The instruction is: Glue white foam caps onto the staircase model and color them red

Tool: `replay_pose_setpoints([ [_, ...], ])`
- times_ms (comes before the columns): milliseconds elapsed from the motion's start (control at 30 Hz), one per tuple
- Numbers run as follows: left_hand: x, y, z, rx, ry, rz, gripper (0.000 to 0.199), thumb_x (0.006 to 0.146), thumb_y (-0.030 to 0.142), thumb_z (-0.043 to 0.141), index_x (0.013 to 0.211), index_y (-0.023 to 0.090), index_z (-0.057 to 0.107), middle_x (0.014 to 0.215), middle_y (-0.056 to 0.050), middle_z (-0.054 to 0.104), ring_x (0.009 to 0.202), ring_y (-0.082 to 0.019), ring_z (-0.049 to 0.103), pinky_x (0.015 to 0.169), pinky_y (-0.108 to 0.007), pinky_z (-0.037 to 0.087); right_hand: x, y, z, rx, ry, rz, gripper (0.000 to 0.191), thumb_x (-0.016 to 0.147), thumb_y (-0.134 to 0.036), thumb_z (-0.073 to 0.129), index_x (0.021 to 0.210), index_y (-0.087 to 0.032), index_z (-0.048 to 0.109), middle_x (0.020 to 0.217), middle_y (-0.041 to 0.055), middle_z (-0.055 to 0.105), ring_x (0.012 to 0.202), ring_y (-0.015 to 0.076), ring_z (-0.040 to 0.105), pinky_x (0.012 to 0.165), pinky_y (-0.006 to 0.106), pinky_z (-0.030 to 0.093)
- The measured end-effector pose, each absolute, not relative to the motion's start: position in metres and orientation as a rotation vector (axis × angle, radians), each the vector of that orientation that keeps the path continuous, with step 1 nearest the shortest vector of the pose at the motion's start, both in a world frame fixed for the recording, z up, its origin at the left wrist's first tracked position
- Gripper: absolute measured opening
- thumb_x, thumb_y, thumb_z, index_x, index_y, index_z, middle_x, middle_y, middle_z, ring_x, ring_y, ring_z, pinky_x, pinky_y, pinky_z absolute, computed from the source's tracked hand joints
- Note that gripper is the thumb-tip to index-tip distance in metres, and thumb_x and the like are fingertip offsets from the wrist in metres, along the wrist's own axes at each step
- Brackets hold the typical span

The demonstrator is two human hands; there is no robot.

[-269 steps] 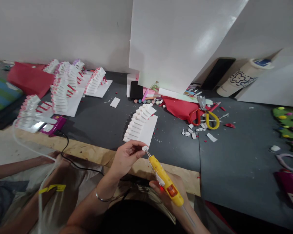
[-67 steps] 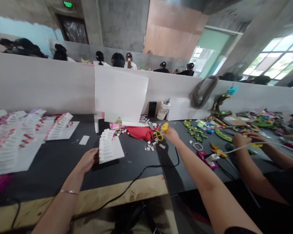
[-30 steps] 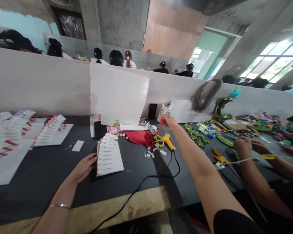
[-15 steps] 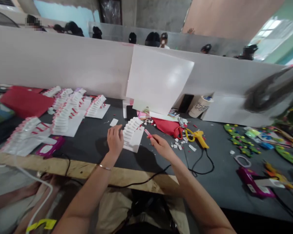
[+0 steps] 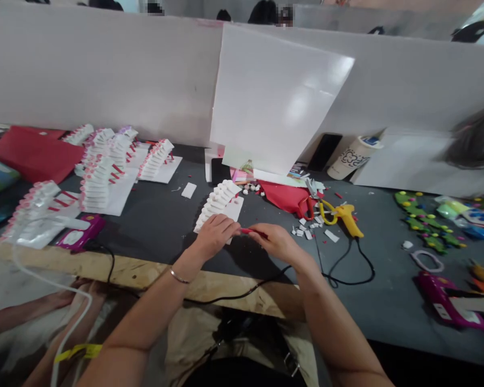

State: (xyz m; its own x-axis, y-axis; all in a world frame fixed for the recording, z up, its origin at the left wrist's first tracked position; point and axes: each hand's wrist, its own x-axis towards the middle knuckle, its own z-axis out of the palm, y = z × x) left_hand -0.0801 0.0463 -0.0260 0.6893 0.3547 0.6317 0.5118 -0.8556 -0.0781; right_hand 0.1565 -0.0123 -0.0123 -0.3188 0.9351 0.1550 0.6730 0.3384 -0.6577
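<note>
A thin red stick [image 5: 248,231] spans the gap between my two hands. My right hand [image 5: 276,242] is closed on its right part. My left hand [image 5: 218,234] has its fingers together at the stick's left end, over the near edge of a white card [image 5: 234,209] that bears a curved row of white ribbed pieces [image 5: 215,201]. Whether the left fingers pinch the stick's tip or something small is too small to tell. Right of the card lie red-handled scissors [image 5: 306,207], a red sheet [image 5: 280,196] and small white scraps [image 5: 307,234].
Similar white pieces on cards [image 5: 99,185] stand at the left, near a purple device [image 5: 80,234]. To the right are a yellow glue gun [image 5: 349,219] with a black cord, a patterned cup [image 5: 353,158] and green decorations [image 5: 425,220]. A person's arms [image 5: 32,312] show at lower left.
My hands have come together, the left moving right and down to the stick's end. The stick now lies level. The view has tilted downward.
</note>
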Motion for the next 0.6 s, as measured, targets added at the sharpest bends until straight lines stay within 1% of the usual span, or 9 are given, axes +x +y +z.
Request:
replay_pose_setpoints([
  [100, -0.092, 0.053, -0.022, -2.566, -0.849, -1.195, 0.03, 0.107, 0.029, 0.045, 0.092, 0.019, 0.069, 0.079, -0.005, 0.071, 0.08, -0.019, 0.061, 0.078, -0.031, 0.046, 0.178, -0.01, -0.002, -1.429, -1.933, 0.744, 0.034, 0.101, -0.047, 0.052, 0.091, -0.023, 0.073, 0.077, 0.0018, 0.071, 0.068, 0.0165, 0.06, 0.064, 0.027, 0.042],
  [133, -0.096, 0.055, -0.021, -2.5, -0.973, -1.323, 0.034, 0.108, 0.033, 0.042, 0.091, 0.019, 0.068, 0.08, -0.006, 0.071, 0.08, -0.02, 0.06, 0.078, -0.032, 0.047, 0.184, -0.008, 0.001, -1.417, -1.815, 0.752, 0.034, 0.101, -0.049, 0.052, 0.092, -0.023, 0.073, 0.078, 0.0015, 0.07, 0.069, 0.0165, 0.06, 0.065, 0.027, 0.043],
  [200, -0.099, 0.056, -0.019, -2.477, -1.287, -1.514, 0.042, 0.107, 0.045, 0.039, 0.091, 0.019, 0.067, 0.085, -0.009, 0.071, 0.082, -0.021, 0.061, 0.08, -0.033, 0.049, 0.188, -0.004, 0.005, -1.331, -1.541, 0.739, 0.034, 0.097, -0.054, 0.056, 0.095, -0.023, 0.072, 0.087, 0.0023, 0.07, 0.077, 0.0172, 0.06, 0.071, 0.028, 0.046],
  [267, -0.094, 0.052, -0.019, -2.684, -1.551, -1.591, 0.047, 0.104, 0.057, 0.039, 0.093, 0.02, 0.067, 0.083, -0.007, 0.069, 0.077, -0.02, 0.061, 0.075, -0.032, 0.049, 0.18, -0.001, 0.005, -1.239, -1.329, 0.748, 0.034, 0.09, -0.057, 0.065, 0.096, -0.024, 0.073, 0.092, 0.0024, 0.068, 0.08, 0.017, 0.058, 0.071, 0.028, 0.046],
  [300, -0.089, 0.048, -0.019, -2.835, -1.645, -1.603, 0.048, 0.102, 0.06, 0.041, 0.095, 0.02, 0.067, 0.08, -0.005, 0.066, 0.072, -0.018, 0.058, 0.071, -0.03, 0.049, 0.172, -0.001, 0.004, -1.214, -1.232, 0.786, 0.035, 0.087, -0.058, 0.068, 0.097, -0.025, 0.073, 0.088, 0.0011, 0.066, 0.074, 0.0155, 0.055, 0.067, 0.028, 0.045],
  [333, -0.084, 0.045, -0.019, -2.984, -1.703, -1.622, 0.048, 0.1, 0.063, 0.044, 0.097, 0.02, 0.066, 0.075, -0.003, 0.063, 0.067, -0.016, 0.055, 0.067, -0.029, 0.047, 0.162, -0.001, 0.002, -1.19, -1.143, 0.866, 0.035, 0.085, -0.058, 0.07, 0.099, -0.025, 0.073, 0.079, -0.0008, 0.063, 0.067, 0.0143, 0.052, 0.063, 0.027, 0.044],
  [400, -0.073, 0.038, -0.02, -3.211, -1.759, -1.702, 0.049, 0.097, 0.066, 0.049, 0.098, 0.02, 0.064, 0.069, 0.001, 0.056, 0.06, -0.014, 0.049, 0.06, -0.027, 0.044, 0.142, -0.005, -0.002, -1.115, -0.983, 0.983, 0.036, 0.082, -0.058, 0.074, 0.097, -0.025, 0.071, 0.068, -0.0031, 0.058, 0.062, 0.0138, 0.051, 0.06, 0.027, 0.045],
  [433, -0.069, 0.036, -0.02, -3.279, -1.771, -1.755, 0.049, 0.095, 0.066, 0.051, 0.097, 0.02, 0.063, 0.067, 0.002, 0.054, 0.058, -0.013, 0.048, 0.058, -0.026, 0.043, 0.133, -0.007, -0.004, -1.081, -0.922, 1.015, 0.036, 0.081, -0.057, 0.075, 0.096, -0.025, 0.07, 0.066, -0.0035, 0.057, 0.061, 0.0139, 0.053, 0.06, 0.028, 0.046],
  [600, -0.067, 0.031, -0.021, -3.336, -1.816, -1.866, 0.044, 0.092, 0.063, 0.057, 0.096, 0.019, 0.062, 0.069, 0.002, 0.054, 0.059, -0.011, 0.049, 0.057, -0.024, 0.042, 0.113, -0.015, -0.007, -1.045, -0.849, 1.046, 0.037, 0.081, -0.058, 0.075, 0.094, -0.025, 0.066, 0.066, -0.0027, 0.062, 0.06, 0.0148, 0.06, 0.061, 0.031, 0.052],
])
